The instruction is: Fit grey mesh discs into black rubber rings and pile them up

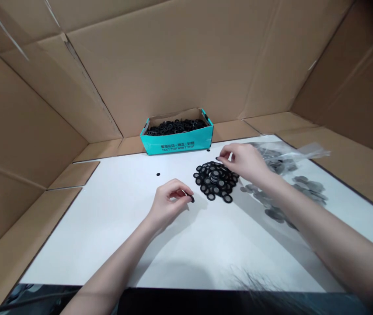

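Note:
Between the thumb and fingers of my left hand (172, 199) a small black ring (191, 198) is pinched, just above the white table. My right hand (242, 161) is closed in a pinch at the upper right edge of a pile of black rings with grey centres (215, 179). A small dark piece (218, 158) shows at its fingertips; its exact shape is too small to tell. The two hands are apart, with the pile between them.
Behind the pile stands a turquoise box (177, 143) filled with black rings. Grey discs (310, 189) lie scattered at the right, near a clear plastic bag (299, 153). A black dot (158, 174) lies left of the pile. Cardboard walls (173, 61) surround the table (107, 218).

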{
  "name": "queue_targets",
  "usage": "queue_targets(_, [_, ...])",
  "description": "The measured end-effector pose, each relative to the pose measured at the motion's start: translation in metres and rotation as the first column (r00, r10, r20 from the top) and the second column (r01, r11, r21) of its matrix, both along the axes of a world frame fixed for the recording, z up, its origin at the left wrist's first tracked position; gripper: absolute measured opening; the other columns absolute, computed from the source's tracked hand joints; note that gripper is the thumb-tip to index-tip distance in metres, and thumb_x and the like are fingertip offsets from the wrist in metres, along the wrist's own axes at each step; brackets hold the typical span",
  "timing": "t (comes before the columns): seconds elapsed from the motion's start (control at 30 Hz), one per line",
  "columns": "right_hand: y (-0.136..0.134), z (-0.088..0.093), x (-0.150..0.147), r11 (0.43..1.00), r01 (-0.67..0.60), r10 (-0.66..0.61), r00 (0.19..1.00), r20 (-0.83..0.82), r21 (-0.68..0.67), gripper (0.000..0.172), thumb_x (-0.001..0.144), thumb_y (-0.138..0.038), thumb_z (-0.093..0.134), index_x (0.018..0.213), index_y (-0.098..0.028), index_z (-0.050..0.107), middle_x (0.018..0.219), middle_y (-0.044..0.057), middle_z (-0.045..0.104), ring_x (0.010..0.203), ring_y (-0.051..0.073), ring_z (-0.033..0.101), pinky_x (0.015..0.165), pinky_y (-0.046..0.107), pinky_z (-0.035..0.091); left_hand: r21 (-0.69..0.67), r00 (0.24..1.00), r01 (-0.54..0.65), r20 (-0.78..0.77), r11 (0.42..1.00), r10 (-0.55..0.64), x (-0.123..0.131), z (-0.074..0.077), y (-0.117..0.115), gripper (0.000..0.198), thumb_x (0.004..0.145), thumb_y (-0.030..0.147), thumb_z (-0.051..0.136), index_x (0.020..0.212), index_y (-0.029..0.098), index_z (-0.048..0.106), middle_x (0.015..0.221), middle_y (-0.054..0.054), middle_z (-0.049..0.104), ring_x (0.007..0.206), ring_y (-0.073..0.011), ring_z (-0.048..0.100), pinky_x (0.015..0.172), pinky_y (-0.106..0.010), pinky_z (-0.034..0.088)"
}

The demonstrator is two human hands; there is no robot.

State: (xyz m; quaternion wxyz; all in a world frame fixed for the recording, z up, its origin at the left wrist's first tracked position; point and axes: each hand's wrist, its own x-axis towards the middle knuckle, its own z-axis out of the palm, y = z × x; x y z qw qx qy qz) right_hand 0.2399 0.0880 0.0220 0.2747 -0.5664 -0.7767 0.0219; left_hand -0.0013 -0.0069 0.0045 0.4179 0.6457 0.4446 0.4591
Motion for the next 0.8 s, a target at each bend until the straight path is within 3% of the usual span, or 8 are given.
queue_targets(0.13, [0.032, 0.005, -0.003, 0.969, 0.232, -0.235, 0.971, 0.036, 0.084, 0.018, 0.087, -0.02, 0.056, 0.09, -0.016, 0.073, 0.097, 0.015, 0.073, 0.083, 0.029, 0.066, 0.066, 0.035, 0.043, -0.048, 1.0, -0.005, 0.013, 0.999, 0.006, 0.001, -0.001, 0.0, 0.004, 0.071, 0.014, 0.067, 0.074, 0.015, 0.069, 0.081, -0.003, 0.065, 0.068, -0.0122, 0.063, 0.061, -0.024, 0.055])
queue_targets(0.27, [0.033, 0.003, 0.012, 0.967, 0.205, -0.203, 0.979, -0.024, 0.152, 0.029, 0.09, -0.019, 0.049, 0.105, -0.014, 0.073, 0.102, 0.016, 0.073, 0.086, 0.029, 0.067, 0.074, 0.037, 0.046, -0.086, 0.998, -0.032, 0.051, 0.996, 0.036, 0.0, -0.003, 0.002, 0.005, 0.07, 0.015, 0.067, 0.075, 0.016, 0.067, 0.083, -0.002, 0.065, 0.067, -0.0126, 0.065, 0.059, -0.024, 0.057])
queue_targets(0.4, [0.001, 0.004, 0.042, 0.985, 0.103, -0.098, 0.994, -0.039, 0.136, 0.03, 0.088, -0.024, 0.052, 0.102, -0.012, 0.075, 0.09, 0.014, 0.073, 0.074, 0.024, 0.064, 0.072, 0.035, 0.046, -0.129, 0.998, -0.037, 0.039, 0.991, 0.043, 0.001, -0.003, 0.0, 0.009, 0.069, 0.012, 0.064, 0.077, 0.016, 0.067, 0.08, -0.002, 0.068, 0.067, -0.0128, 0.068, 0.062, -0.024, 0.056])
queue_targets(0.57, [-0.054, 0.003, 0.068, 0.989, 0.009, -0.006, 1.0, -0.018, 0.148, 0.025, 0.088, -0.029, 0.052, 0.087, -0.017, 0.073, 0.082, 0.01, 0.073, 0.065, 0.02, 0.061, 0.064, 0.032, 0.044, -0.121, 1.0, -0.008, -0.028, 0.993, 0.005, 0.001, -0.001, -0.002, 0.009, 0.072, 0.013, 0.064, 0.079, 0.016, 0.067, 0.074, -0.001, 0.068, 0.063, -0.0134, 0.069, 0.063, -0.025, 0.055])
queue_targets(0.67, [-0.076, -0.002, 0.077, 0.976, 0.033, -0.03, 0.999, -0.014, 0.214, 0.022, 0.087, -0.031, 0.052, 0.086, -0.02, 0.072, 0.081, 0.007, 0.072, 0.063, 0.019, 0.06, 0.061, 0.032, 0.044, -0.102, 0.998, -0.007, -0.057, 0.995, 0.001, 0.0, -0.001, -0.001, 0.008, 0.072, 0.013, 0.064, 0.079, 0.015, 0.067, 0.075, -0.001, 0.069, 0.064, -0.0133, 0.069, 0.065, -0.025, 0.056])
queue_targets(0.8, [-0.084, -0.019, 0.091, 0.994, 0.092, -0.1, 0.98, 0.173, 0.054, 0.02, 0.085, -0.033, 0.056, 0.083, -0.022, 0.073, 0.083, 0.006, 0.071, 0.07, 0.022, 0.065, 0.056, 0.033, 0.043, -0.09, 0.996, -0.022, -0.083, 0.996, 0.015, 0.0, -0.002, 0.0, 0.006, 0.073, 0.015, 0.064, 0.079, 0.016, 0.067, 0.076, -0.002, 0.069, 0.065, -0.0134, 0.069, 0.065, -0.025, 0.056])
